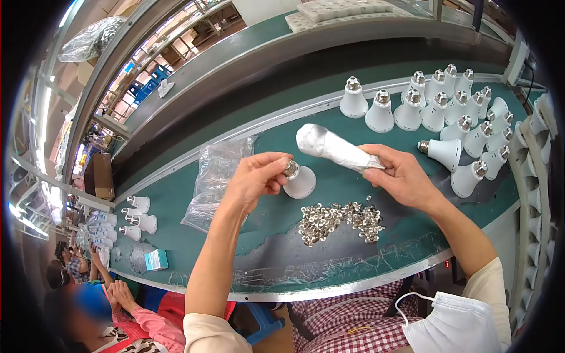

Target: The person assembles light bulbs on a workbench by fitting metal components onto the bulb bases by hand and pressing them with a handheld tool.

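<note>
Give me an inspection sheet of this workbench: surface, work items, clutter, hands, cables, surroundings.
Surface: glossy green worktop, with a dark, worn-looking area near the front edge.
Work items: white cone-shaped bulb with silver screw base; heap of small round metal pieces; similar white bulbs grouped at right, most standing, some tilted or lying.
Clutter: crumpled clear plastic bag; small teal-and-white box.
Hands: left hand pinches at the bulb's base; right hand grips a white wrapped club-shaped object.
Cables: thin dark line at upper right, possibly one.
Surroundings: another person's pink sleeve at left.
</note>
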A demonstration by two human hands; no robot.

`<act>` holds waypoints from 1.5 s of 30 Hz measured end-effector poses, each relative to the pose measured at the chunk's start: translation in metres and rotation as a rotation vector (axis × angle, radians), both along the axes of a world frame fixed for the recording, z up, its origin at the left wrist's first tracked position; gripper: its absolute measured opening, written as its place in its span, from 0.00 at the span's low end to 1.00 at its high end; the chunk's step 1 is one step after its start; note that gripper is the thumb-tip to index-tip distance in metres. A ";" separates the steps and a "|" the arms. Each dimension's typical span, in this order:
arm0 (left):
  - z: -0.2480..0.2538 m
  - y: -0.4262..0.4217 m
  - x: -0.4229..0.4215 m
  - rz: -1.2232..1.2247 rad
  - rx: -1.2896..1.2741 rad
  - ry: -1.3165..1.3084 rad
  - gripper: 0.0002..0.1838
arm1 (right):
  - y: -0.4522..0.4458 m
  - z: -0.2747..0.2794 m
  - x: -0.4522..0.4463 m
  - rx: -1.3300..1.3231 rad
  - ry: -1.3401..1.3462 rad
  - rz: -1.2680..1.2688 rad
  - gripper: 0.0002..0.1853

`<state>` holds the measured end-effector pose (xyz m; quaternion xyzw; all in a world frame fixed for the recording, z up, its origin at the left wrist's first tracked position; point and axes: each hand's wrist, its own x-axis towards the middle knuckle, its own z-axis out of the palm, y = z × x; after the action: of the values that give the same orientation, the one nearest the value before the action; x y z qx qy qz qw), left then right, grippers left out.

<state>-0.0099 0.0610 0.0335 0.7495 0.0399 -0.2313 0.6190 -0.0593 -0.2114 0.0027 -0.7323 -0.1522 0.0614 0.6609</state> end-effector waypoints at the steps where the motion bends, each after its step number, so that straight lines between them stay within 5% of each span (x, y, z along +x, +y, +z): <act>1: -0.006 0.000 -0.002 0.002 -0.006 -0.010 0.14 | 0.002 0.015 -0.003 -0.204 -0.041 -0.022 0.20; 2: -0.015 0.002 -0.006 0.008 -0.058 -0.099 0.15 | 0.005 0.024 -0.004 -0.409 -0.082 -0.047 0.19; 7: -0.035 0.000 -0.023 0.038 -0.084 -0.347 0.22 | 0.014 0.018 0.004 -0.442 -0.408 -0.192 0.19; 9: -0.037 -0.001 -0.025 0.058 -0.084 -0.343 0.23 | 0.018 0.011 0.008 -0.091 -0.484 -0.335 0.19; 11: -0.040 -0.003 -0.029 0.073 -0.077 -0.332 0.24 | 0.016 0.007 0.015 -0.071 -0.345 -0.279 0.17; 13: -0.041 -0.006 -0.029 0.100 -0.067 -0.364 0.24 | 0.010 0.007 0.021 0.039 0.108 -0.094 0.17; 22: -0.051 -0.009 -0.034 0.148 -0.011 -0.453 0.22 | 0.015 0.023 0.011 0.078 0.373 0.137 0.18; 24: -0.052 -0.011 -0.035 0.175 0.004 -0.461 0.21 | 0.019 0.023 0.009 -0.208 0.090 0.063 0.18; 31: -0.053 -0.010 -0.034 0.182 -0.023 -0.454 0.19 | 0.040 0.051 -0.002 -0.295 -0.509 -0.106 0.19; 33: -0.055 -0.009 -0.033 0.173 0.013 -0.458 0.19 | 0.039 0.042 0.001 -0.784 -0.595 -0.042 0.17; 41: -0.057 -0.010 -0.033 0.162 0.038 -0.483 0.21 | 0.042 0.063 -0.003 -0.496 -0.677 -0.144 0.17; 44: -0.052 -0.009 -0.034 0.121 0.258 -0.600 0.21 | 0.036 0.046 -0.010 -0.644 -0.602 -0.110 0.16; 45: -0.061 -0.009 -0.033 0.115 0.118 -0.638 0.21 | 0.032 0.034 -0.008 -0.593 -0.624 -0.104 0.16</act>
<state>-0.0433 0.0522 -0.0274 0.8153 -0.1002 0.0530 0.5678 -0.0670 -0.1790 0.0369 -0.8807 -0.2834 -0.1554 0.3463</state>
